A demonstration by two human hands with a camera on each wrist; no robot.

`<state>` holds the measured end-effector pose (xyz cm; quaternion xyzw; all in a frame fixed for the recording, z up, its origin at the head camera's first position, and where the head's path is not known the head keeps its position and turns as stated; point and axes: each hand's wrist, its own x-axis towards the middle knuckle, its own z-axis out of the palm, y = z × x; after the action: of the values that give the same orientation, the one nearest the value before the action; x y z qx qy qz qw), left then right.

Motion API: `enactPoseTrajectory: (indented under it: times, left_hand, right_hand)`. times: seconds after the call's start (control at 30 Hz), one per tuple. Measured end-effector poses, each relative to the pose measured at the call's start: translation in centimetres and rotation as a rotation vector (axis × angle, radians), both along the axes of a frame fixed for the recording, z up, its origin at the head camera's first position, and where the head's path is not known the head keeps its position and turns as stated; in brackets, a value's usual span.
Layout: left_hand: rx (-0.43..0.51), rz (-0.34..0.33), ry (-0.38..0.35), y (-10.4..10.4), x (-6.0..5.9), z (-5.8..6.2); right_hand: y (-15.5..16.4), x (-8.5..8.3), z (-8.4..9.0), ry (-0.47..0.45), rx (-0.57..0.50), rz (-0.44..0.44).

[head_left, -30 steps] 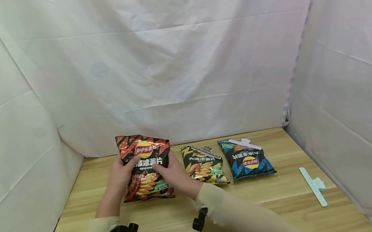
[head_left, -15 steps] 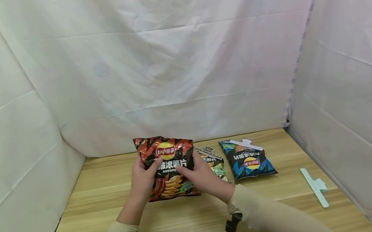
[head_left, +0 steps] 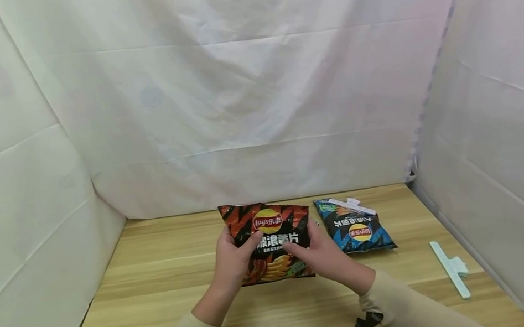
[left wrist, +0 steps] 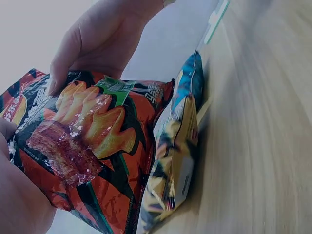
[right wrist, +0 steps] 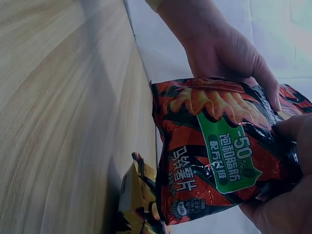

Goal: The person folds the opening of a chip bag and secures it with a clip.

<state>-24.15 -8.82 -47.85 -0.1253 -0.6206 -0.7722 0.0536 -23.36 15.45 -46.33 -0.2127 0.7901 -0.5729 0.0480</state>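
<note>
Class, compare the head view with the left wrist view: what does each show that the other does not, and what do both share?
Only the head view shows the white clip on the blue chip bag and both sleeves. Only the left wrist view shows the yellow chip bag, lying behind the red chip bag. Both show the left hand and right hand gripping the red bag, plus the wooden table.

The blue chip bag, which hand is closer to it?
Right. The right hand grips the red bag just beside the blue chip bag; the left hand grips the red bag's far side.
</note>
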Motion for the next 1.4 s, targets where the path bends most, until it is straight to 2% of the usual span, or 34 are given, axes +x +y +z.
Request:
enactPoseTrajectory:
  times: [0.17,0.37,0.77,0.97,1.2,1.4]
  left_hand:
    - [0.020,-0.030,0.009,1.2,0.4,0.4]
    - [0.017,-0.064,0.011,1.9,0.6,0.6]
    - [-0.010,-0.091,0.021,2.4,0.8,0.7]
    - [-0.063,-0.093,0.003,2.4,0.7,-0.4]
    - [-0.168,-0.099,-0.079,2.0,0.8,-3.0]
    - [-0.196,-0.152,-0.068,1.8,0.9,-4.1]
  right_hand:
    - [1.4,0.4,-0.1,0.027,0.014,-0.012]
    - [2.3,0.7,-0.1,0.019,-0.032,0.016]
    - [3.1,1.2,0.0,0.040,0.008,-0.046]
    - [3.3,1.1,-1.2,0.065,0.030,-0.066]
    - [3.4,1.1,-4.1,0.071,0.064,-0.078]
    - [3.3,1.1,-5.3,0.076,0.063,-0.139]
